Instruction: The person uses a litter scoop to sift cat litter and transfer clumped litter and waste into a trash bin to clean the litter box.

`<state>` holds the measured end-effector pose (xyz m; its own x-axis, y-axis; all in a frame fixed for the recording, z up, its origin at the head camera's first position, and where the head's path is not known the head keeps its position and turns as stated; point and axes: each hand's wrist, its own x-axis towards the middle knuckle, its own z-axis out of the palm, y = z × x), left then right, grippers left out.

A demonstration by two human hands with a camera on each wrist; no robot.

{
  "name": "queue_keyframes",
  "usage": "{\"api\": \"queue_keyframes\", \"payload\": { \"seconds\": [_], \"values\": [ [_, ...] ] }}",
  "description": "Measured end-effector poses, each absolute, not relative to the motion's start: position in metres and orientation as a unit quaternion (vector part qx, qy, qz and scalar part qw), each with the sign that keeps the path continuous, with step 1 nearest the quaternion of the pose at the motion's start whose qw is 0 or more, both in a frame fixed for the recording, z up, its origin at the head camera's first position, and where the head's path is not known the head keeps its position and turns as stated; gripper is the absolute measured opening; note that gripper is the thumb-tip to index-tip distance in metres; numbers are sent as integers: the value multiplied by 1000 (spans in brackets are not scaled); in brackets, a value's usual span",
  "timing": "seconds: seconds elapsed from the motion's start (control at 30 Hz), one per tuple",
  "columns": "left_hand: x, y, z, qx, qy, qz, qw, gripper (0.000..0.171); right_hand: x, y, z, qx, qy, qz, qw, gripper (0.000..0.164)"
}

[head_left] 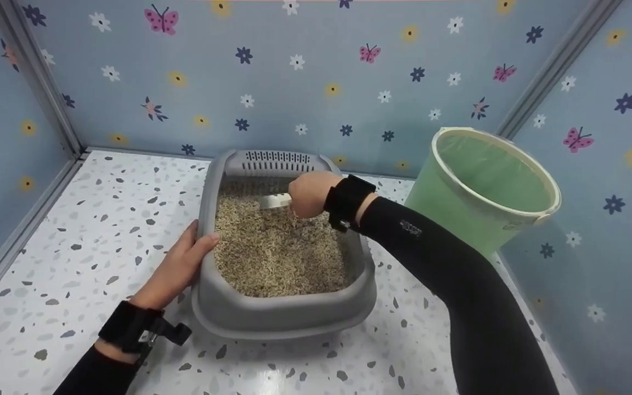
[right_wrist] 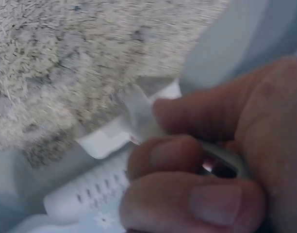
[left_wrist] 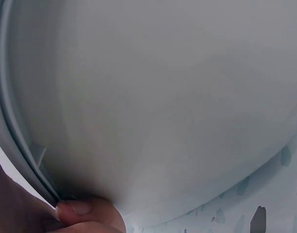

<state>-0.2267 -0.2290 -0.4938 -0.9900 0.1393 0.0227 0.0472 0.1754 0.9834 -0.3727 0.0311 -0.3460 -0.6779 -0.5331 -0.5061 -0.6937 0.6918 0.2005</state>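
A grey litter box (head_left: 283,318) with a slotted far end stands on the speckled surface, with tan pellet litter (head_left: 277,258) inside. My left hand (head_left: 181,263) grips its left rim, thumb over the top; the left wrist view shows fingertips (left_wrist: 88,213) curled under the rim against the outer wall. Over the far part of the box, my right hand (head_left: 313,195) holds a white litter scoop (head_left: 275,201) by its handle. In the right wrist view the fingers curl round that handle, and the scoop's pale blade (right_wrist: 107,138) is at the litter, somewhat blurred.
A green bin (head_left: 447,203) with a cream rim and a clear liner stands right of the box, by the corner. Flower-patterned panels (head_left: 272,77) enclose the back and both sides. White speckled flooring (head_left: 113,219) lies around the box.
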Motion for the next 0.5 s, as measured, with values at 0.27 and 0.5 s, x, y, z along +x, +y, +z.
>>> {"api": "queue_keyframes", "payload": {
  "seconds": [0.27,0.5],
  "values": [
    [-226,-230,-493,63,765,640,41,92,-353,51,-314,-343,892,202,216,41],
    [-227,-229,-493,63,764,641,35,83,-359,58,-310,-270,926,196,180,35]
  ]
}}
